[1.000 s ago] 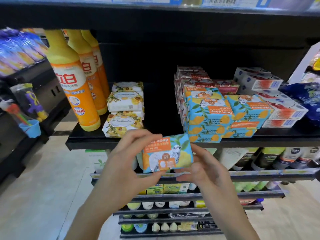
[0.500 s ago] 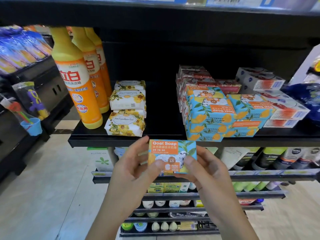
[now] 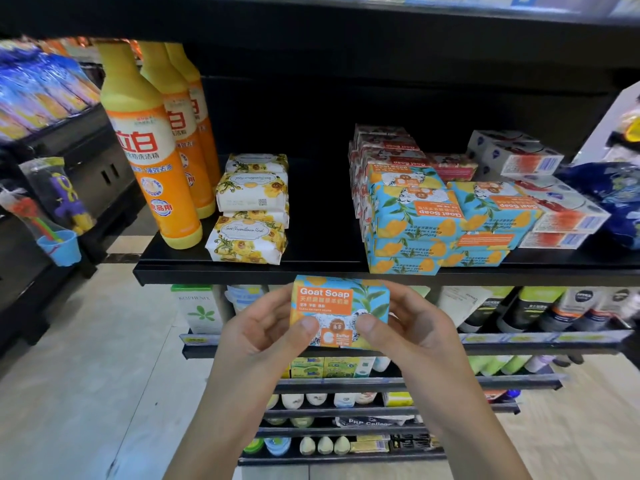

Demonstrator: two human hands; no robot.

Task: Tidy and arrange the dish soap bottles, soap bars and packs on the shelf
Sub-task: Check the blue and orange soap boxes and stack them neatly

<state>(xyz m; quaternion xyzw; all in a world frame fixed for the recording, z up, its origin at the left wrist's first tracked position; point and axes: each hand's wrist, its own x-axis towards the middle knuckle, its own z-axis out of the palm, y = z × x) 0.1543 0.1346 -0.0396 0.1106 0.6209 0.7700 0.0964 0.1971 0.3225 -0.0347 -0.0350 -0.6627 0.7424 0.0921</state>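
Goat Soap box (image 3: 341,311) turned level since 1 s ago, label now facing you, lifted closer to shelf (image 3: 225,273) lip. Your left hand (image 3: 263,337) and right hand (image 3: 415,336) both grip it: thumbs on front face, fingers curled behind sides. Box top edge just under shelf front edge. From box: bare shelf strip at 12 o'clock, floral soap bars (image 3: 251,216) at 11, Goat Soap stack (image 3: 415,220) at 1, right at front edge; 3 dish soap bottles (image 3: 149,150) at 10, by left end.

The soap box (image 3: 341,299) has been turned level.
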